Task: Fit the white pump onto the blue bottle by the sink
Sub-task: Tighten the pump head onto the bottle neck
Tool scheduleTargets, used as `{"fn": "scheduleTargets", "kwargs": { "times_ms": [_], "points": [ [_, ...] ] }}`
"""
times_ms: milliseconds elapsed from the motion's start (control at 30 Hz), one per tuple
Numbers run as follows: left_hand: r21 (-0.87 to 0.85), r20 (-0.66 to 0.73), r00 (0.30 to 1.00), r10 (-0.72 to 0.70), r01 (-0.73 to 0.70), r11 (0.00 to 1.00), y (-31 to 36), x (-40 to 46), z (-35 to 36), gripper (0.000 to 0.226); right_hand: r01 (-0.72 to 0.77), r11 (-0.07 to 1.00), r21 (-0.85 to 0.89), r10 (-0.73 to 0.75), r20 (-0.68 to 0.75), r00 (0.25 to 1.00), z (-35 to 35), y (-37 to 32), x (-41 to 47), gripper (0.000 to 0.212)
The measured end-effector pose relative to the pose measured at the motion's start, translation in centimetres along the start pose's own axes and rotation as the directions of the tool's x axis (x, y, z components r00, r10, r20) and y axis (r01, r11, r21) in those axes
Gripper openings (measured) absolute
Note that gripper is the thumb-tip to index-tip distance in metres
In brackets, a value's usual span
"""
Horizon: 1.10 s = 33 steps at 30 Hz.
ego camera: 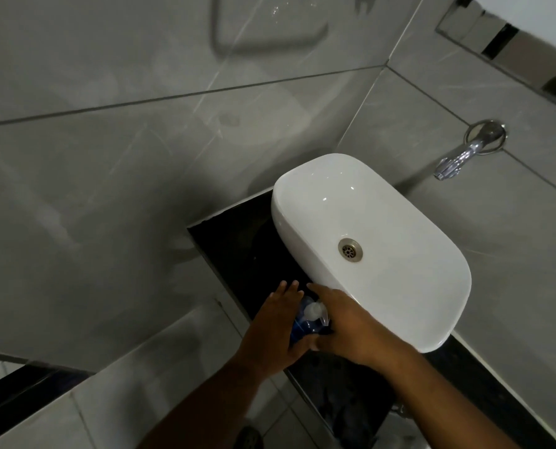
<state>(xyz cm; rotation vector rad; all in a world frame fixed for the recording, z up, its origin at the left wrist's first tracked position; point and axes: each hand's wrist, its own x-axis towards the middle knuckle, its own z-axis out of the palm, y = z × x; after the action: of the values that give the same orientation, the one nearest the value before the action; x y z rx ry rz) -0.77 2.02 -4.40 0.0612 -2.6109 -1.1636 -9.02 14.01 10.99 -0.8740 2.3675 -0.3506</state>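
Note:
The blue bottle (303, 326) stands on the black counter (238, 247) just left of the white sink (438, 319). The white pump (314, 311) sits on top of the bottle's neck. My left hand (275, 328) wraps the bottle's left side, fingers stretched along it. From the right, my right hand (351, 322) lies against the bottle and pump, its fingers reaching past the pump toward the sink's edge. Most of the bottle is hidden between the two hands.
A chrome tap (464, 153) sticks out of the grey tiled wall above the sink. The sink's drain (350, 250) is in the middle of the basin. The counter's front edge runs diagonally under my forearms.

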Motion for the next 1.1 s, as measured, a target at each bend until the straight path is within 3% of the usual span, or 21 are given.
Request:
{"fn": "scheduleTargets", "kwargs": {
  "times_ms": [67,233,367,533,800,933,1100],
  "points": [
    [0.024,0.003,1.000,-0.011,0.011,1.000,0.0,0.1,-0.1,0.085,0.067,0.997,-0.036,-0.066,0.025,0.998,-1.0,0.8,-0.6,0.090],
    [0.024,0.020,0.999,-0.026,0.025,0.999,-0.1,-0.1,-0.1,0.085,0.227,0.959,-0.170,-0.246,-0.099,0.964,-2.1,0.9,-0.8,0.061],
    [0.026,0.014,0.999,-0.029,0.029,0.999,0.0,-0.1,-0.1,0.084,0.258,0.946,-0.198,-0.288,-0.138,0.948,-2.1,0.3,-0.7,0.044],
    [0.023,0.001,1.000,-0.024,0.024,0.999,0.3,-0.2,-0.3,0.085,0.173,0.976,-0.136,-0.200,-0.223,0.954,-1.5,0.5,-0.4,0.038],
    [0.025,0.021,0.999,-0.046,0.045,0.999,0.6,-0.2,-0.6,0.087,0.167,0.985,-0.051,-0.174,-0.262,0.949,-0.6,1.3,-0.1,0.031],
    [0.034,0.034,0.998,-0.048,0.047,0.998,0.8,-0.2,-0.7,0.088,0.125,0.983,0.133,-0.081,-0.299,0.951,0.7,1.9,-0.6,0.044],
    [-0.042,0.078,0.990,-0.116,0.120,0.992,1.2,0.3,-1.2,0.091,0.096,0.940,0.328,0.019,-0.329,0.944,2.0,2.2,-0.7,0.036]
  ]
}}
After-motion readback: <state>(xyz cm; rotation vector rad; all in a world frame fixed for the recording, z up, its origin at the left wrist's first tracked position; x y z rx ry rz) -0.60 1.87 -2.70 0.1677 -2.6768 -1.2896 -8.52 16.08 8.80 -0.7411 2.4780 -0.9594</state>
